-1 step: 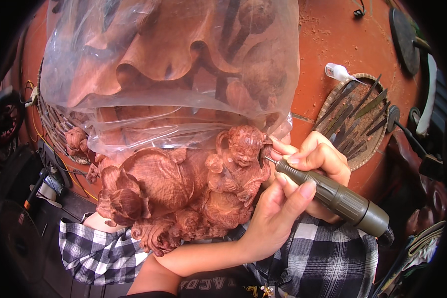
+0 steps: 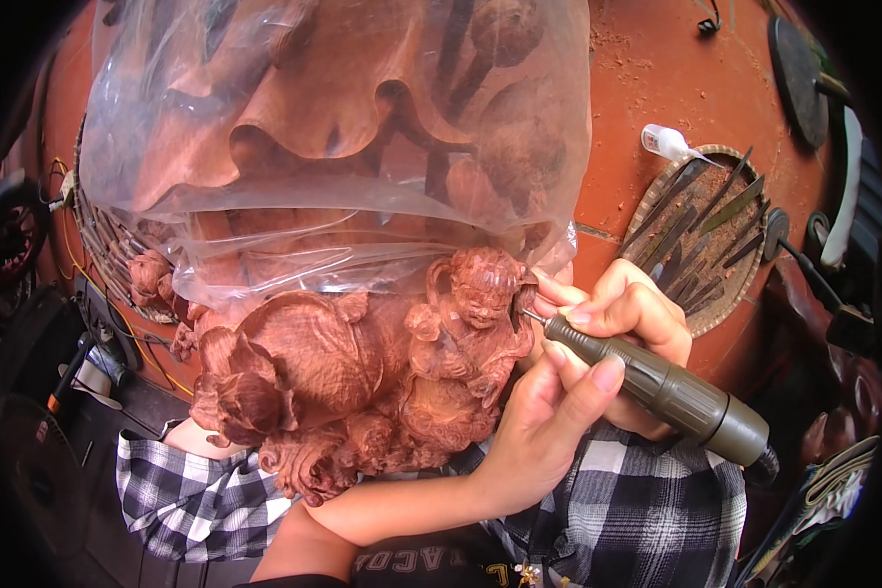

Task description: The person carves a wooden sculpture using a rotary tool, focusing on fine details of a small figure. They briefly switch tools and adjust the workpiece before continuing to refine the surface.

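Your right hand (image 2: 627, 323) is closed round the olive-green rotary tool (image 2: 657, 387), gripping it like a pen near its nose, with the thin bit touching the carving at the figure's side. Your left hand (image 2: 539, 421) comes up from six o'clock, forearm crossing your lap; its fingers are partly curled, thumb and forefinger resting along the tool's barrel while the palm braces the right-hand edge of the wooden carving (image 2: 363, 372).

That reddish-brown carving fills the middle of the view, resting on your lap above the black-and-white checked cloth (image 2: 186, 500). Its small seated figure sits at about three o'clock on the piece, just beside the bit. Toward twelve o'clock the upper part of the carving is covered by a clear plastic bag (image 2: 343, 147), crumpled and draped down to the figure's head.

At about two o'clock, on the red worktop (image 2: 637, 88) dusted with wood shavings, lies a round woven tray (image 2: 657, 211) holding a fan of dark carving tools (image 2: 706, 235). A small white squeeze bottle (image 2: 668, 143) lies touching the tray's upper rim.
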{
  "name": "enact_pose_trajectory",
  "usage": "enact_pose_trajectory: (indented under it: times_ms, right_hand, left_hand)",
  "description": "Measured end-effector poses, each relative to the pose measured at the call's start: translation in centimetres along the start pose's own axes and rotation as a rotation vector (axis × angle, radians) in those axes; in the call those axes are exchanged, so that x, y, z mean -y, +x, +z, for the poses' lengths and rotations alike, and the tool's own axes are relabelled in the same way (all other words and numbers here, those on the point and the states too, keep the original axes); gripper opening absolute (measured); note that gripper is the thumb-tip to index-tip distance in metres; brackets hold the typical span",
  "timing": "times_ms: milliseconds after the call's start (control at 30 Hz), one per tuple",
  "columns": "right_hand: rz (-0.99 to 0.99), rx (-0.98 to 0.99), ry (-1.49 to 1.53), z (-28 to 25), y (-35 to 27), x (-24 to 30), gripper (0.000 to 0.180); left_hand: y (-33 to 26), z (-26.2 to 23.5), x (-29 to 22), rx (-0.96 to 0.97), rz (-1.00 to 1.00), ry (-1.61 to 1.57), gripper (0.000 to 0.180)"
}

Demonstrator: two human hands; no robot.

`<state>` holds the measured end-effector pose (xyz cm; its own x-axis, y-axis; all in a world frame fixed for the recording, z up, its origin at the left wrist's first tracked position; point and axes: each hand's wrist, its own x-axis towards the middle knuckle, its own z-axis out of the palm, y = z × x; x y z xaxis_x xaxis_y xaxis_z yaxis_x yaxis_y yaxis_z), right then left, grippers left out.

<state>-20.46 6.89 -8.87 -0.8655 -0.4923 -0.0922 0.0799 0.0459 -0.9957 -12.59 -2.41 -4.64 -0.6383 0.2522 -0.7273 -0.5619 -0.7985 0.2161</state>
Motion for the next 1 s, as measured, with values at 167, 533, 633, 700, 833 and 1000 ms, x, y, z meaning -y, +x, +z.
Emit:
enact_pose_trajectory:
  times_ms: [167, 533, 633, 700, 833, 1000]
  right_hand:
    - [0.046, -0.040, -0.005, 0.0, 0.1, 0.0, 0.025]
    - [0.004, 0.069, -0.041, -0.5, 0.2, -0.3, 0.026]
    - [-0.013, 0.084, -0.040, -0.5, 0.3, -0.4, 0.027]
    - [-0.018, 0.095, -0.032, -0.6, 0.4, -0.5, 0.027]
    - [-0.034, 0.112, -0.043, -0.8, 0.4, -0.4, 0.027]
    - [-0.009, 0.122, -0.045, -0.9, 0.3, -0.4, 0.027]
  left_hand:
    - [0.6, 0.0, -0.7, 0.032, -0.020, -0.010, 0.057]
    - [0.5, -0.1, -0.3, 0.030, -0.007, -0.003, 0.057]
    - [0.5, 0.1, -0.2, 0.044, -0.001, -0.009, 0.057]
    - [0.4, 0.3, -0.1, 0.056, 0.002, -0.018, 0.057]
    - [0.3, 0.4, 0.0, 0.066, 0.012, -0.024, 0.056]
    - [0.1, 0.1, 0.3, 0.059, 0.031, -0.017, 0.056]
